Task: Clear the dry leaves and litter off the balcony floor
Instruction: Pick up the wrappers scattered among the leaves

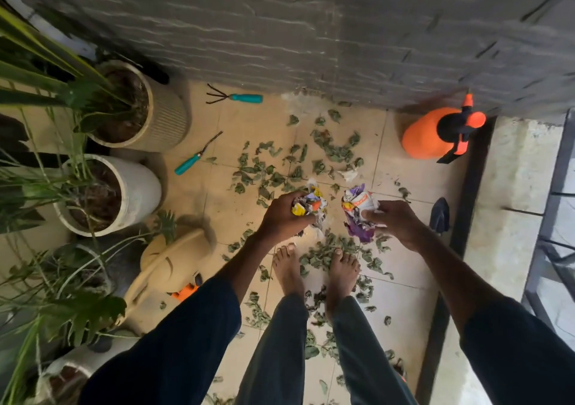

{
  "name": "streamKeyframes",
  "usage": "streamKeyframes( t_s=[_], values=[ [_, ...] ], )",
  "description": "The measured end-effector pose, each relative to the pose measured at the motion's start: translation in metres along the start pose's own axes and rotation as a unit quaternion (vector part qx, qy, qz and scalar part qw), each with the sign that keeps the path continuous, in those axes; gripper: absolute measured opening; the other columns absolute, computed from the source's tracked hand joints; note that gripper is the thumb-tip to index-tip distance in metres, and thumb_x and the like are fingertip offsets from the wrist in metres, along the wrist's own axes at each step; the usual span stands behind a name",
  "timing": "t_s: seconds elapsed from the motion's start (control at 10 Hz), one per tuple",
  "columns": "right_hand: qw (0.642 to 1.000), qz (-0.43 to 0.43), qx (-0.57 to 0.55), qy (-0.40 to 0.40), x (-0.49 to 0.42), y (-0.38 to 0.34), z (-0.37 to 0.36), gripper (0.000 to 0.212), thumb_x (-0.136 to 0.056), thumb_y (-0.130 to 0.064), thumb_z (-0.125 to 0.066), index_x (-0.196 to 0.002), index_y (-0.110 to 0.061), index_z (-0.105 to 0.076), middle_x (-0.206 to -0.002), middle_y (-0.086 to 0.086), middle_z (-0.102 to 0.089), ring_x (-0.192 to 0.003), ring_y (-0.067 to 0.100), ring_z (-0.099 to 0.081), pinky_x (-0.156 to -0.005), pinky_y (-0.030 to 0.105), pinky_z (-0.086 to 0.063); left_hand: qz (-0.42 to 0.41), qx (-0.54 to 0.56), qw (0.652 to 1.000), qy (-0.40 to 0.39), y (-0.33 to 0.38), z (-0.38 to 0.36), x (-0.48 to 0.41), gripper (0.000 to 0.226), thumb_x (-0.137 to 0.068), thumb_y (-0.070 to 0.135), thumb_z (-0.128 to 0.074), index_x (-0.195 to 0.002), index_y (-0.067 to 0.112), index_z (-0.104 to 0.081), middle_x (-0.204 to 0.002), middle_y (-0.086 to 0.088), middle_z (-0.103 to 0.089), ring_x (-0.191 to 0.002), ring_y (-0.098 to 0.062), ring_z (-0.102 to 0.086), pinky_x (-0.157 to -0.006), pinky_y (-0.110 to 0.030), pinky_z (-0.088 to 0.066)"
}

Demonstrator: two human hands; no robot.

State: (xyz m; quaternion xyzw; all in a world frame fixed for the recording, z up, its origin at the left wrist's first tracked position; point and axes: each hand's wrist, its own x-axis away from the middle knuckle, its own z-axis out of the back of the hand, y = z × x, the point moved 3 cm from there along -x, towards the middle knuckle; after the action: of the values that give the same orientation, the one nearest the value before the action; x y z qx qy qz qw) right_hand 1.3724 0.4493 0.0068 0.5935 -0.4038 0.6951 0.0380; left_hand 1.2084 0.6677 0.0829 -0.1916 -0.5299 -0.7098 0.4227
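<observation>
Dark sleeves (174,342) and trouser legs are filling the bottom of the view. The person is standing barefoot, with both bare feet (287,267) planted among the litter, in my judgement so that it is within reach.

Just beyond the feet, two hands are working. The left hand (281,214) is curling its fingers tightly round a crumpled paper wad (311,204) printed in yellow and orange. The right hand (396,222) is pinching a second wad (357,208), purple and orange, between thumb and fingertips, its grip looser. Both wads are being held clear of the floor tiles (404,295) and just apart from each other. I judge it is one to each hand so that both can go out together.

Dry leaves (336,152) are lying scattered around the feet and beyond the hands. They are too many to count, and none is gathered yet. One white scrap (348,174) is lying among them.

Farther off, one beige watering can (174,264) is sitting by the left leg. Two teal-handled tools are lying apart near the pots: a three-pronged rake (236,97) and a narrow weeder (194,159). Two planted pots, one ribbed pot (168,115) and one white pot (140,190), are standing at the left. One orange sprayer (432,133) is standing against the grey wall (342,31), clear of the leaves. One dark object (439,214) at the right edge cannot be identified.
</observation>
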Motion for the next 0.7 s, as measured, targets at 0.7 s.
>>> streamKeyframes(
  t_s=[0.7],
  values=[
    [0.715,0.191,0.667,0.086,-0.251,0.077,-0.031,0.03,-0.092,-0.001,-0.043,-0.109,0.003,-0.068,-0.084,0.019,-0.066,-0.063,0.032,-0.064,-0.057,0.035,-0.054,0.021,0.097,0.994,0.049,-0.147,-0.041,-0.147,0.02,-0.074,0.024,-0.085,-0.093,0.027,-0.078,-0.084,0.011,-0.077,-0.083,-0.009,-0.073,-0.074,-0.03,-0.056]
  ],
)
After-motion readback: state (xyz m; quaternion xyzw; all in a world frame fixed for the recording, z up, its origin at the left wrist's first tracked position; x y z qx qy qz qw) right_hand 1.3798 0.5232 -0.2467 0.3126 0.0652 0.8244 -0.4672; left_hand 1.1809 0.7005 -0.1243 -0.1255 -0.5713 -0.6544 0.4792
